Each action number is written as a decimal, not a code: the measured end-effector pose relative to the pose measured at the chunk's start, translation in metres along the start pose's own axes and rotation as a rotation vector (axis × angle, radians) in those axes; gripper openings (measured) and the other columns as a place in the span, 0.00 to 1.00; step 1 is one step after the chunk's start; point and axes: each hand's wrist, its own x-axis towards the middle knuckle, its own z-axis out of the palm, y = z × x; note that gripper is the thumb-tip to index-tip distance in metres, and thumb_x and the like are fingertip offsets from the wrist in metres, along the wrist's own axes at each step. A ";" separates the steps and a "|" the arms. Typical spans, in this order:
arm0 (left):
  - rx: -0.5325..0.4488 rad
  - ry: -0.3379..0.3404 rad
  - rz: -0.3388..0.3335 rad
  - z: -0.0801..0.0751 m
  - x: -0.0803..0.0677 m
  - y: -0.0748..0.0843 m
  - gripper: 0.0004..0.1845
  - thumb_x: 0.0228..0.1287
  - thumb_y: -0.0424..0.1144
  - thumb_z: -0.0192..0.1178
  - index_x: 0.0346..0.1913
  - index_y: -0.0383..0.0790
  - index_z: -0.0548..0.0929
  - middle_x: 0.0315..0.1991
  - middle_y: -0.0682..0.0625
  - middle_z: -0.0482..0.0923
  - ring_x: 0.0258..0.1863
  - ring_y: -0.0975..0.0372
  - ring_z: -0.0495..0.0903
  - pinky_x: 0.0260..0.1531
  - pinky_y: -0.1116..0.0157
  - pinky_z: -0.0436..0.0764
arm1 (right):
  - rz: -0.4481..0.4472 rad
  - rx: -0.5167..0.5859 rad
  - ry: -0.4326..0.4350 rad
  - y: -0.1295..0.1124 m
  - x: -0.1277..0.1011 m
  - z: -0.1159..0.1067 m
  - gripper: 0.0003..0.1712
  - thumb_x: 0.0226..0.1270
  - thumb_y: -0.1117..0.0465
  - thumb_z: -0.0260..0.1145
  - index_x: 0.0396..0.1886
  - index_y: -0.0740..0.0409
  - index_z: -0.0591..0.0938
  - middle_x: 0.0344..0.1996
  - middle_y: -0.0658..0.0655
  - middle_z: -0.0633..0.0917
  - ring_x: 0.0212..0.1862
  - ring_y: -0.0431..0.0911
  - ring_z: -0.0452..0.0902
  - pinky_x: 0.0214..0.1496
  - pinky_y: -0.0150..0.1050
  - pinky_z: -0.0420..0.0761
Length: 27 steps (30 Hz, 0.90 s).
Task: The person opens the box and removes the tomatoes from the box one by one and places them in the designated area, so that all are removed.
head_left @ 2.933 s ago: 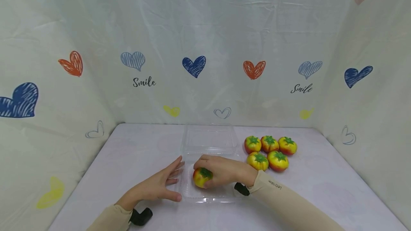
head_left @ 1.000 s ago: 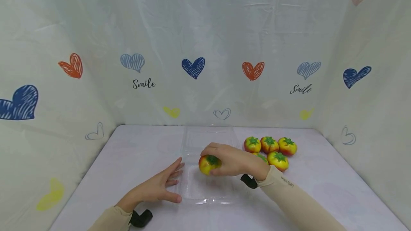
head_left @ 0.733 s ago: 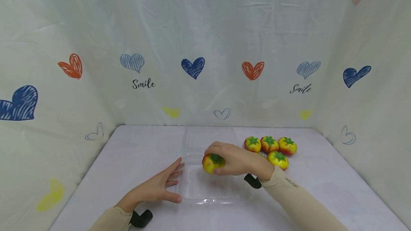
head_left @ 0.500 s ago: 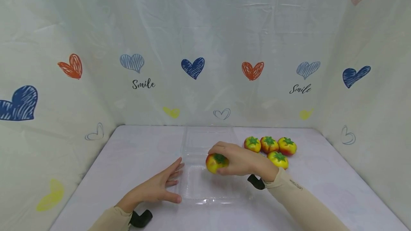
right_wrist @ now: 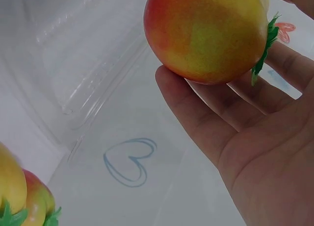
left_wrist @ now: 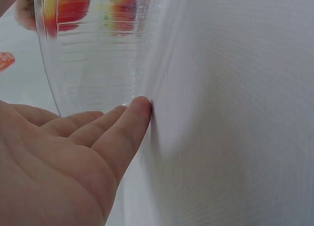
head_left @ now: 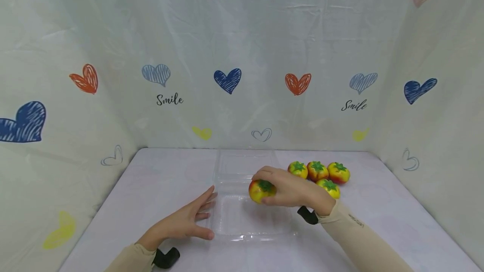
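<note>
My right hand [head_left: 293,188] grips a red-and-yellow persimmon [head_left: 261,191] with a green leafy top, held above the clear plastic container [head_left: 251,237]. In the right wrist view the fingers curl around the persimmon [right_wrist: 206,35], apart from the container [right_wrist: 78,88]. At the container's left side is my left hand [head_left: 185,219], its thumb and fingers spread. The left wrist view shows straight fingertips [left_wrist: 142,106] against the wall of the container [left_wrist: 93,74]. The container's lid [head_left: 245,162] lies folded back, away from me.
Several more persimmons [head_left: 317,171] stand on the white table [head_left: 170,171] to the right of the container, partly behind my right hand and wrist. A white curtain [head_left: 264,112] printed with hearts hangs behind and at both sides.
My right hand has lifted the persimmon from low in the container and carried it rightward. One persimmon on the table is now hidden behind that hand. The left hand has stayed put.
</note>
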 end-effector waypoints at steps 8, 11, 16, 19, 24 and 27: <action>0.014 0.003 0.004 0.000 0.000 0.001 0.63 0.51 0.41 0.74 0.75 0.37 0.35 0.74 0.35 0.44 0.70 0.44 0.56 0.63 0.57 0.68 | 0.028 -0.002 0.005 0.003 -0.004 -0.002 0.26 0.59 0.52 0.69 0.58 0.43 0.75 0.53 0.39 0.74 0.50 0.37 0.70 0.53 0.35 0.77; 0.013 0.003 0.003 0.000 0.000 0.000 0.62 0.51 0.41 0.74 0.75 0.37 0.35 0.74 0.35 0.44 0.70 0.44 0.56 0.63 0.57 0.68 | 0.042 0.000 0.001 0.004 -0.006 -0.003 0.26 0.59 0.52 0.69 0.58 0.42 0.75 0.53 0.39 0.74 0.49 0.36 0.70 0.53 0.34 0.77; 0.012 -0.003 -0.002 0.000 0.000 -0.001 0.62 0.51 0.41 0.73 0.76 0.38 0.35 0.75 0.36 0.44 0.70 0.44 0.57 0.63 0.57 0.68 | 0.065 -0.011 0.000 0.007 -0.010 -0.002 0.26 0.59 0.51 0.69 0.58 0.42 0.75 0.54 0.39 0.74 0.50 0.36 0.70 0.54 0.36 0.77; 0.015 -0.004 -0.004 0.000 -0.001 -0.001 0.62 0.51 0.42 0.74 0.76 0.38 0.35 0.75 0.36 0.44 0.70 0.44 0.57 0.63 0.57 0.68 | 0.075 -0.022 0.008 0.009 -0.014 -0.002 0.26 0.59 0.50 0.69 0.58 0.41 0.75 0.54 0.38 0.74 0.50 0.36 0.70 0.55 0.36 0.77; 0.034 0.003 -0.026 0.001 0.000 -0.001 0.62 0.51 0.43 0.74 0.76 0.39 0.35 0.75 0.37 0.45 0.69 0.44 0.58 0.63 0.55 0.68 | 0.077 -0.026 0.039 0.015 -0.021 -0.004 0.25 0.58 0.52 0.69 0.57 0.43 0.75 0.53 0.38 0.74 0.50 0.35 0.70 0.55 0.36 0.77; 0.044 0.008 -0.041 0.001 -0.001 0.000 0.63 0.51 0.44 0.74 0.76 0.40 0.36 0.75 0.38 0.45 0.68 0.44 0.60 0.62 0.54 0.68 | 0.084 -0.021 0.055 0.017 -0.025 -0.005 0.25 0.58 0.53 0.69 0.56 0.43 0.76 0.52 0.38 0.74 0.50 0.35 0.70 0.56 0.37 0.76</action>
